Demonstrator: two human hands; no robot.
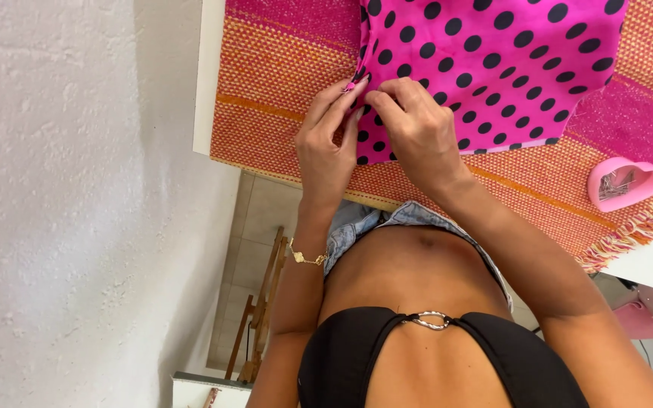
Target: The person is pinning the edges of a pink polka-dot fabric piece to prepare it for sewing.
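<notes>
The left hand (pixel 325 147) and right hand (pixel 417 125) are shown pinched together on the edge of a pink fabric with black dots (pixel 493 68), at the 12 o'clock position on a table (pixel 207 75). A small metal pin seems to be held at the fingertips, though this cannot be confirmed. The pinning appears to be at an early stage: only 1 edge point is being worked. At 3 o'clock, a pink heart-shaped pin dish (pixel 627 183) rests on the orange-and-pink woven mat (pixel 273 83). Nothing obstructs the hands.
</notes>
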